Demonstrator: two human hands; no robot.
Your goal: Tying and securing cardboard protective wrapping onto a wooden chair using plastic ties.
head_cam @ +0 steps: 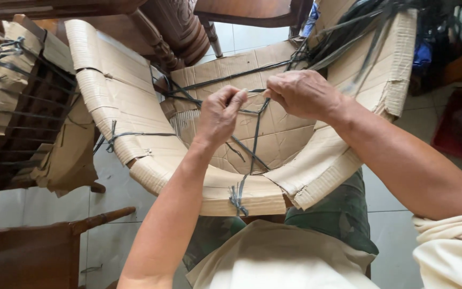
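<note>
- A curved frame wrapped in brown corrugated cardboard [135, 112] fills the middle of the view, bending round from the upper left, across the person's lap, and up to the upper right.
- A flat cardboard sheet [274, 134] lies inside that curve, creased and torn in places.
- A second cardboard-wrapped piece [22, 101], tied with many dark strips, stands at the far left on the pale tiled floor [113, 187].
- Dark carved wooden furniture [177, 27] stands behind the frame, and a wooden armrest [97, 219] shows at the lower left.
- A loose bundle of dark straps [343, 37] trails over the frame's upper right side.
- The right hand [300, 93] is closed, pinching the grey-green strap [255, 139] above the middle of the flat sheet.
- The left hand [220, 112] is just beside it, fingers curled and pinching the same strap, fingertips nearly touching the other hand.
- The strap runs down from both hands to a knot [237, 199] on the frame's near edge.
</note>
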